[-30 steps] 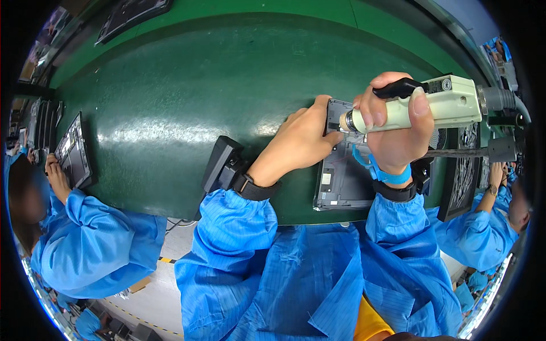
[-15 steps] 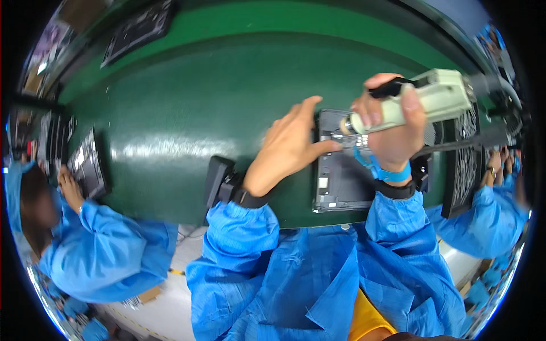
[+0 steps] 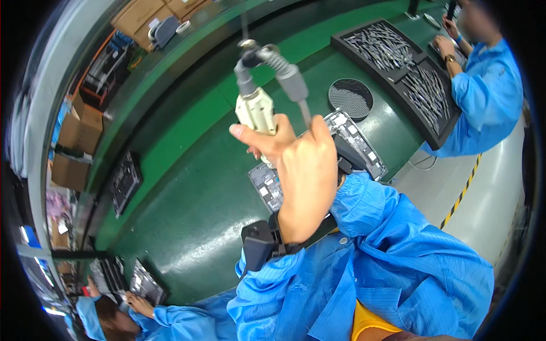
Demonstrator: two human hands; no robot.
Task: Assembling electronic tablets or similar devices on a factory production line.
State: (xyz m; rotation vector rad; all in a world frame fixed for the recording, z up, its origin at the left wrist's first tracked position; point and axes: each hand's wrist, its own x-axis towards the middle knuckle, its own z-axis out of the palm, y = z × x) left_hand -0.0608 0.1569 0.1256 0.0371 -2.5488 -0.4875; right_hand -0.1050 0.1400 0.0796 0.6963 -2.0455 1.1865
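Note:
A cream-coloured electric screwdriver point(image 3: 256, 113) with a grey hose fitting is held upright over the bench. My right hand point(image 3: 263, 142) is closed around it, its thumb on the grip, and is mostly hidden behind my left hand. My left hand point(image 3: 310, 170) crosses in front, fingers curled, at the grey cable point(image 3: 306, 112) that runs down from the fitting; its fingertips are out of sight. Below the hands lies an opened laptop base point(image 3: 265, 184), partly covered by them. Another opened laptop chassis point(image 3: 369, 152) lies to the right, beyond my right forearm.
A round black dish point(image 3: 351, 99) of small parts stands behind the right chassis. Farther right is a black tray point(image 3: 418, 59) with many thin strips, near a co-worker point(image 3: 489, 96). A dark laptop panel point(image 3: 126, 183) leans at the far left. Another person point(image 3: 119, 318) handles a panel at lower left.
My view has turned to the right. The screwdriver has gone from tilted over the laptop base to upright. My left hand, previously spread open, has moved across my right hand to the cable.

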